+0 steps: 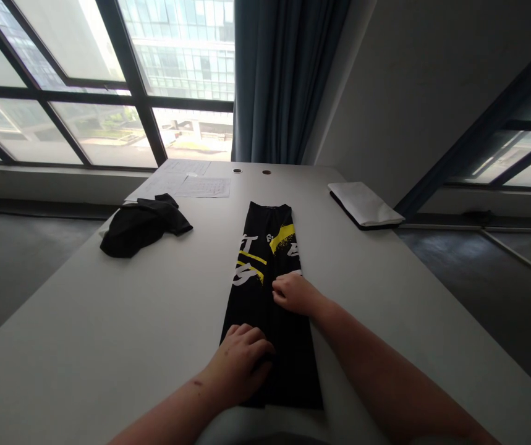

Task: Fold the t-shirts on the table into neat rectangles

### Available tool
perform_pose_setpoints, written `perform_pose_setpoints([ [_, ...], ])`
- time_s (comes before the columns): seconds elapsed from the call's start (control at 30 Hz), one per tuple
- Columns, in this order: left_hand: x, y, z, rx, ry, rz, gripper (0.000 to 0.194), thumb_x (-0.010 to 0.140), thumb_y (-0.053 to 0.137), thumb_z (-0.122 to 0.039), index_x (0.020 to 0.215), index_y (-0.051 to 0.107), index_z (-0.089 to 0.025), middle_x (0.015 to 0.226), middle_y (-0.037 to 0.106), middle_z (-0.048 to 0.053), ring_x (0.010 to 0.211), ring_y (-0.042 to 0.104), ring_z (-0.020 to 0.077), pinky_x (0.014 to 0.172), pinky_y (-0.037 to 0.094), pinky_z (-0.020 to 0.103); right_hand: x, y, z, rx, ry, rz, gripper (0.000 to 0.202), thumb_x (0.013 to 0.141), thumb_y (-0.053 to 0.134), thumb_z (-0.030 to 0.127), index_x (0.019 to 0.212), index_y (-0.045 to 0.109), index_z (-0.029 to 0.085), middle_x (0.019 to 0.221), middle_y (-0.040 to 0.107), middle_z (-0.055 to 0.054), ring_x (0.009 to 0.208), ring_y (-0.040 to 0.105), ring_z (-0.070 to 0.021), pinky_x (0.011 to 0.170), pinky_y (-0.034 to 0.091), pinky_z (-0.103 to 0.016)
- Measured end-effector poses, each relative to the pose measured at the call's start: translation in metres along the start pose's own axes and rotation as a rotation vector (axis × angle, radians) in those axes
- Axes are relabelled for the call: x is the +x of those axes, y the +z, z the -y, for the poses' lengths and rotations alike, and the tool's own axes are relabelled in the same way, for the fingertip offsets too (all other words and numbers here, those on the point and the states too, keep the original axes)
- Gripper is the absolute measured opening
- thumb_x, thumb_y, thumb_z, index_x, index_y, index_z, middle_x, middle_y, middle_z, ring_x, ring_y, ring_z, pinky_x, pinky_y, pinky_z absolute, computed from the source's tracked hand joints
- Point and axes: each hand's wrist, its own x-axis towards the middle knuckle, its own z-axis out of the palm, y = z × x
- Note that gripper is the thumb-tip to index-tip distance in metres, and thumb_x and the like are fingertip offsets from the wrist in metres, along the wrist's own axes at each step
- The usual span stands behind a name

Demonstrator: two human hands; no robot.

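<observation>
A pair of black trousers (288,364) with yellow stripes and white lettering lies flat on the white table, its waistband at the far end and its legs towards me. My left hand (246,358) rests on the lower part of the left leg, with its fingers curled and somewhat apart and nothing visible between them. Higher up, my right hand (293,293) lies on the right leg just below the lettering. Its fingers are closed against the cloth, and whether they pinch any of it is hidden.
On the white table (154,346), a crumpled black cloth (135,230) lies at the left. Papers (204,186) are at the far left. A white folded item (365,203) over something black sits at the right edge. Behind are windows and a blue curtain (284,80).
</observation>
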Motion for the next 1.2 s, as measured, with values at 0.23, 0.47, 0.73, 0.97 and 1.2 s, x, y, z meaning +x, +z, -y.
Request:
perform_pose_setpoints([
  [0.23, -0.002, 0.003, -0.002, 0.016, 0.094, 0.043, 0.041, 0.089, 0.076, -0.033, 0.128, 0.068, -0.036, 0.116, 0.071, 0.0, 0.111, 0.06, 0.0247, 0.1, 0.042, 0.045, -0.006, -0.004, -0.006, 0.12, -0.07, 0.003, 0.021, 0.098, 0.064, 0.03, 0.081, 0.065, 0.019, 0.087, 0.068, -0.003, 0.082, 0.062, -0.0177, 0.077, 0.035, -0.031],
  [0.47, -0.001, 0.005, 0.001, 0.063, 0.064, -0.039, 0.044, 0.087, 0.075, -0.026, 0.13, 0.069, -0.031, 0.137, 0.065, 0.006, 0.129, 0.054, 0.0302, 0.108, 0.042, 0.05, -0.035, 0.004, -0.002, 0.249, -0.125, -0.177, 0.018, 0.091, 0.069, 0.021, 0.108, 0.067, 0.02, 0.102, 0.071, -0.006, 0.097, 0.063, -0.0228, 0.091, 0.039, -0.036],
  [0.73, 0.001, 0.007, 0.002, 0.002, -0.012, -0.115, 0.029, 0.09, 0.066, -0.016, 0.116, 0.072, -0.028, 0.127, 0.07, 0.004, 0.122, 0.059, 0.0261, 0.106, 0.046, 0.047, -0.12, 0.023, 0.036, 0.267, -0.26, -0.16, 0.029, 0.091, 0.073, 0.048, 0.086, 0.062, 0.021, 0.085, 0.064, -0.002, 0.081, 0.054, -0.0189, 0.083, 0.034, -0.038],
  [0.97, 0.005, 0.01, 0.002, 0.027, -0.022, -0.129, 0.028, 0.09, 0.068, -0.016, 0.114, 0.072, -0.029, 0.126, 0.07, 0.004, 0.122, 0.06, 0.0265, 0.105, 0.046, 0.048, -0.166, 0.02, 0.052, 0.243, -0.204, -0.024, 0.028, 0.084, 0.077, 0.045, 0.089, 0.064, 0.021, 0.089, 0.065, -0.003, 0.084, 0.056, -0.0199, 0.082, 0.034, -0.038],
  [1.2, 0.005, 0.011, 0.002, 0.046, -0.001, -0.108, 0.027, 0.092, 0.065, -0.018, 0.116, 0.071, -0.028, 0.126, 0.071, 0.004, 0.122, 0.059, 0.0264, 0.105, 0.046, 0.047, -0.183, 0.015, 0.06, 0.273, -0.194, -0.045, 0.007, 0.087, 0.062, 0.014, 0.085, 0.062, 0.02, 0.084, 0.066, -0.003, 0.076, 0.056, -0.0175, 0.073, 0.036, -0.033],
])
